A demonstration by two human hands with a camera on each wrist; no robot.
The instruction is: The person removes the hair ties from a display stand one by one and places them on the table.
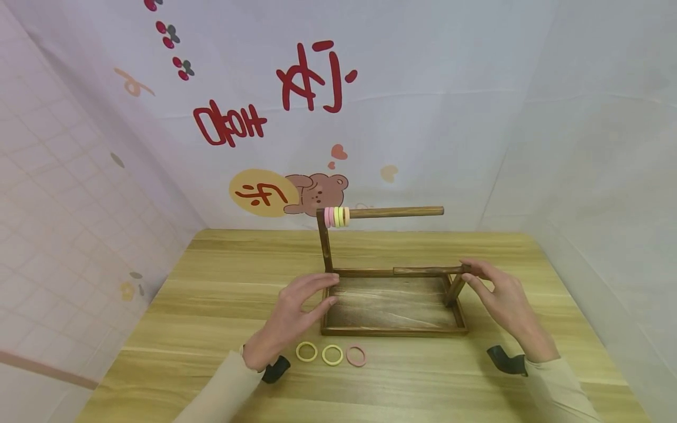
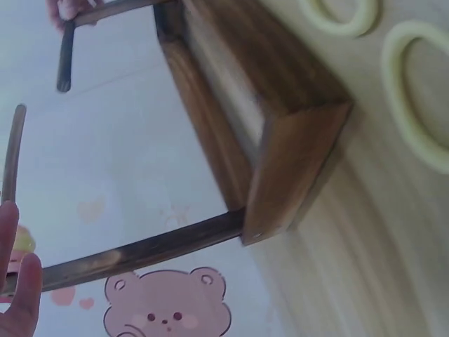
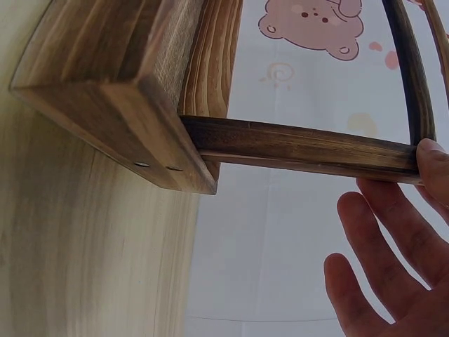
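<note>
A dark wooden stand [image 1: 394,332] with a tray base has an upright post and a horizontal rod at each end. Several pink, yellow and pale rings [image 1: 337,217] hang on the left rod [image 1: 399,212], against its post. My right hand [image 1: 499,296] pinches the top corner of the right post [image 3: 302,147], where the shorter-looking right rod [image 1: 428,271] begins. My left hand [image 1: 301,311] is at the tray's left side, thumb and fingers spread apart with nothing held. Whether it touches the left post [image 2: 140,254] I cannot tell.
Two yellow rings [image 1: 332,355] and a pink ring [image 1: 357,355] lie on the wood-grain table [image 1: 233,264] before the tray. Behind stands a white printed cloth [image 1: 449,129] with a bear figure. Black straps [image 1: 506,360] sit on the wrists.
</note>
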